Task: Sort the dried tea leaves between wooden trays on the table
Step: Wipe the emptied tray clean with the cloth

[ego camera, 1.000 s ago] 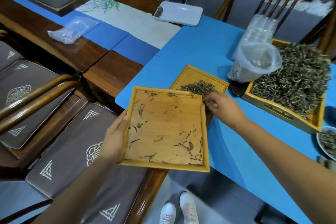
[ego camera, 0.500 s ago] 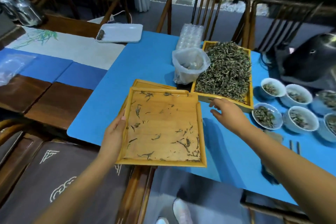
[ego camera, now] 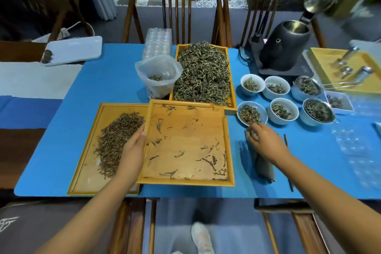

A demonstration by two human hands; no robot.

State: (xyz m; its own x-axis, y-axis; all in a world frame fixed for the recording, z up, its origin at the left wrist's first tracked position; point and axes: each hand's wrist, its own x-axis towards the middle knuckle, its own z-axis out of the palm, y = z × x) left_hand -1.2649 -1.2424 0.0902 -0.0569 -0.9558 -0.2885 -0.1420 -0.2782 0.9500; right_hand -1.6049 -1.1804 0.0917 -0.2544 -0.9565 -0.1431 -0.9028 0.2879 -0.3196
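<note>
Left hand (ego camera: 132, 150) gripping sparse tray's (ego camera: 185, 144) edge, hiding leaf pile (ego camera: 117, 140); right hand (ego camera: 266, 140) curled, contents unclear

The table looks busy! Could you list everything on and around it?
wooden trays: three, tan; two near, one far, heaped.
tea leaves: green-brown, in the trays and bowls.
plastic bag: one, clear, beside the heaped tray.
bowls: about six, white, right.
kettle: one, black, far right.
yellow tray: one, holding metal tools.
white tray: one, far left.
chairs: two, brown, behind.
left hand: grips the near tray's edge.
right hand: over a dark cloth.
</note>
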